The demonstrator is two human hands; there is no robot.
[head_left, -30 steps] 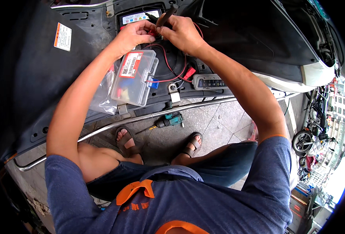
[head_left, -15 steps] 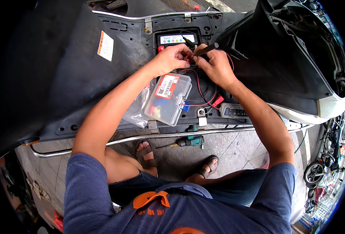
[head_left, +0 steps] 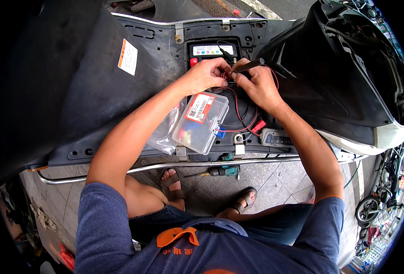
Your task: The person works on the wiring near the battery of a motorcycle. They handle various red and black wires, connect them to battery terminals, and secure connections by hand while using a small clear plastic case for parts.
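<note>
My left hand [head_left: 207, 75] has its fingers curled around small red wiring [head_left: 224, 76] at the front of a battery [head_left: 213, 49] set in the scooter's floorboard. My right hand [head_left: 259, 86] grips a dark cylindrical tool [head_left: 250, 64] pointing into that wiring, its fingertips almost meeting the left's. Exactly what the fingertips pinch is hard to make out. Red and black leads loop below the hands to a red connector [head_left: 258, 125]. A clear lidded box [head_left: 197, 137] with a labelled top lies just below my left wrist, partly over a plastic bag [head_left: 158, 139].
A grey device [head_left: 275, 137] sits by my right forearm. A chrome rail [head_left: 188, 165] runs along the scooter's near edge. A teal power drill [head_left: 222, 171] lies on the paving [head_left: 279, 182] near my sandalled feet. Parked two-wheelers [head_left: 368, 208] stand at the far right.
The camera view has shifted, so the scooter and hands appear lower and further right than a second ago. Both hands stay at the battery wiring with little visible change in grip.
</note>
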